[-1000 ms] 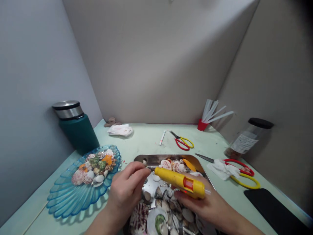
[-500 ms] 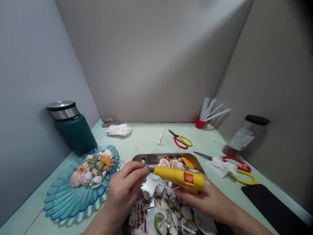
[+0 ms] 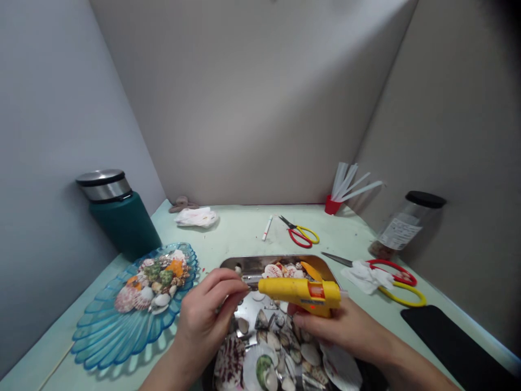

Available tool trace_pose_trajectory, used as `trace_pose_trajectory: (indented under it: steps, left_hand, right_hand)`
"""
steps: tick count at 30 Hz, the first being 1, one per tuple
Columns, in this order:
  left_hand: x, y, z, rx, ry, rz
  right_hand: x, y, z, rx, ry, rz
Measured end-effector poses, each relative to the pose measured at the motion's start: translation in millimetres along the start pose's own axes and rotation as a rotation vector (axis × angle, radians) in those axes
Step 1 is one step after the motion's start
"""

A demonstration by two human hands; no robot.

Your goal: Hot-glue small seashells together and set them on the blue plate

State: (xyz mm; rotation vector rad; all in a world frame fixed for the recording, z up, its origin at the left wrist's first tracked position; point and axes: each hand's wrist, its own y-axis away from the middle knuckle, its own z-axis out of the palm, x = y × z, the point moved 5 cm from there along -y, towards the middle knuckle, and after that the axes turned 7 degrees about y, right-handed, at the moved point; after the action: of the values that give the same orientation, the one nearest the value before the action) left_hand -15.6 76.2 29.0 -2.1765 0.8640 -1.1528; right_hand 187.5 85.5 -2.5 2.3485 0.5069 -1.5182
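My right hand [image 3: 340,331] grips a yellow glue gun [image 3: 303,294] with its metal nozzle pointing left. My left hand [image 3: 207,317] is pinched right at the nozzle tip, thumb and fingers pressed together on something too small to make out. Both hands hover over a metal tray [image 3: 260,264] filled with several seashells [image 3: 264,364]. To the left lies a blue shell-shaped glass plate [image 3: 109,334] with several colourful shells [image 3: 157,279] stuck on its far part.
A teal flask [image 3: 120,214] stands at the left wall. Small red-yellow scissors [image 3: 301,234] and a white marker [image 3: 267,227] lie behind the tray. Larger scissors [image 3: 396,282] with tissue, a red cup of glue sticks [image 3: 345,190], a jar [image 3: 405,228] and a black phone [image 3: 451,342] sit right.
The glue gun has levelled out and drawn slightly closer to my left fingertips. My left hand stays pinched at the nozzle. The view has shifted a little.
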Motion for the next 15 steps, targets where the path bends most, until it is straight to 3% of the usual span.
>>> trace_pose_trajectory:
  steps: [10, 15]
  left_hand:
    - [1.3, -2.0, -0.1, -0.003, -0.004, -0.008]
    - [0.5, -1.7, 0.1, 0.008, -0.004, -0.038]
  right_hand:
    - [4.3, -3.3, -0.2, 0.002, -0.013, 0.051]
    - [0.2, 0.0, -3.6, 0.064, 0.056, -0.04]
